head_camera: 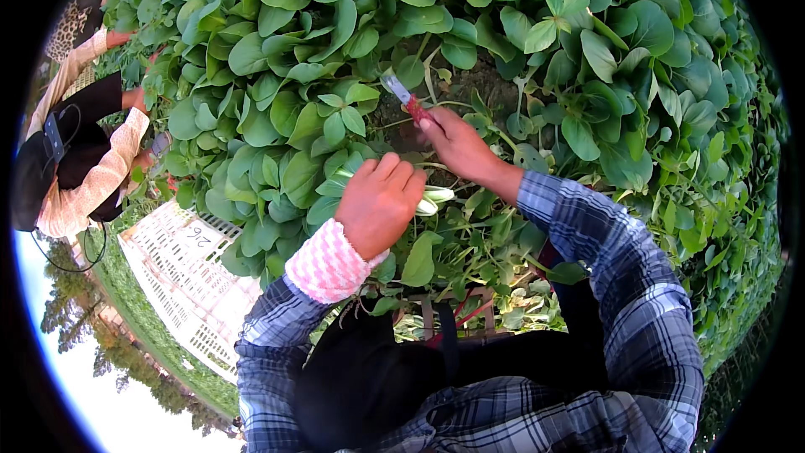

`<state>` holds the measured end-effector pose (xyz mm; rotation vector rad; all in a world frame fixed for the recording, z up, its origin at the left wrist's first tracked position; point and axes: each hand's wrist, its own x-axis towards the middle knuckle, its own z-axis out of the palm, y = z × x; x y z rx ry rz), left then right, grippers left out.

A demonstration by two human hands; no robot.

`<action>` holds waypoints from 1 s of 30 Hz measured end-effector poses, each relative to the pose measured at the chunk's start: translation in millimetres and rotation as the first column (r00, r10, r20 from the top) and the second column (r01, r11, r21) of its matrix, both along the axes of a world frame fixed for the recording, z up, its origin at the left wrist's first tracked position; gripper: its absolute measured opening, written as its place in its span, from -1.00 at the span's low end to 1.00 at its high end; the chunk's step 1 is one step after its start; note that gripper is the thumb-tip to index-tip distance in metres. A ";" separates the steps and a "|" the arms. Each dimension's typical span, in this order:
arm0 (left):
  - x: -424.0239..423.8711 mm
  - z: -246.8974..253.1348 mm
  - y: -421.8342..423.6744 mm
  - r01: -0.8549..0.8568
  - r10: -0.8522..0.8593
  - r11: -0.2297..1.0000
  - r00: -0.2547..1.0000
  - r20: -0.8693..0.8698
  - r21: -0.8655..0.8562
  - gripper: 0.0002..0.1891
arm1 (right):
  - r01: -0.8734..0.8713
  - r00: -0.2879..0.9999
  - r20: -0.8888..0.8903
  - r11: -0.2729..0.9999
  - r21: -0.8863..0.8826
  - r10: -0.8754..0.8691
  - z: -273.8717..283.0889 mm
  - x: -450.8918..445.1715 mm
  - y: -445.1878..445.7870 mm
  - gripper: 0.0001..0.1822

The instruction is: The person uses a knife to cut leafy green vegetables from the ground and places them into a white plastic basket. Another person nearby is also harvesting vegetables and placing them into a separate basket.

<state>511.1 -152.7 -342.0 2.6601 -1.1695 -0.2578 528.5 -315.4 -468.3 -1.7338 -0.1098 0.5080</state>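
Observation:
My left hand [381, 201] is closed around a leafy green plant [434, 200], its pale cut-looking stem end poking out to the right and its leaves to the left. Around that wrist sits a pink-and-white terry wristband [332, 263]. In my right hand [458, 142] is a small knife [400, 89] with a red wrapped handle, its blade pointing up and left over the soil. Bare earth [481, 85] shows beyond the knife, ringed by growing leafy greens [295, 44].
A white slatted plastic crate [188, 264] bearing a handwritten mark stands at the left. Farther left, a co-worker in a patterned sleeve [119, 157] bends over the plants, with another person's leopard-print clothing [66, 31] behind. Dense greens [698, 94] continue to the right.

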 end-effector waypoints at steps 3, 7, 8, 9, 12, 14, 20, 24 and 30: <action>13.5 -6.9 -3.4 -0.065 0.066 0.981 0.998 0.000 0.181 -0.72 | 0.066 0.986 0.160 0.991 -0.114 -0.048 -21.9 9.9 17.9 -0.68; 25.8 -26.1 34.0 -0.283 0.325 0.766 0.945 0.032 0.578 -0.60 | 0.016 0.878 -0.476 0.993 0.116 0.042 -1.2 4.6 35.0 -0.67; 25.2 -29.5 49.5 -0.295 0.304 0.806 0.950 0.069 0.513 -0.66 | -0.214 0.906 -0.377 0.977 -0.012 0.194 -14.0 0.6 29.7 -0.66; 23.8 -30.7 61.4 -0.302 0.287 0.843 0.952 0.102 0.445 -0.72 | -0.349 0.857 -0.414 0.936 -0.031 0.306 -17.9 -3.7 23.2 -0.65; 12.5 -31.7 76.1 -0.393 0.394 0.833 0.915 0.080 0.389 -0.72 | -0.631 0.730 -0.429 0.765 -0.126 0.532 -20.6 -18.2 8.4 -0.66; 6.0 -36.0 82.9 -0.407 0.408 0.835 0.909 0.081 0.370 -0.70 | -0.667 0.744 -0.302 0.690 -0.283 0.596 -13.8 -24.7 3.0 -0.69; -4.0 -37.8 83.7 -0.266 0.226 0.913 0.961 0.159 0.310 -0.69 | -0.292 0.939 -0.243 0.938 -0.189 0.243 8.8 -10.4 35.4 -0.69; -10.9 -34.5 86.4 -0.292 0.277 0.889 0.956 0.093 0.352 -0.67 | -0.325 0.924 -0.270 0.927 -0.187 0.270 -5.9 -6.2 59.0 -0.68; -14.9 -43.7 97.7 -0.447 0.480 0.828 0.877 -0.017 0.338 -0.41 | -0.375 0.925 -0.186 0.880 -0.292 0.332 -26.9 -12.7 63.6 -0.65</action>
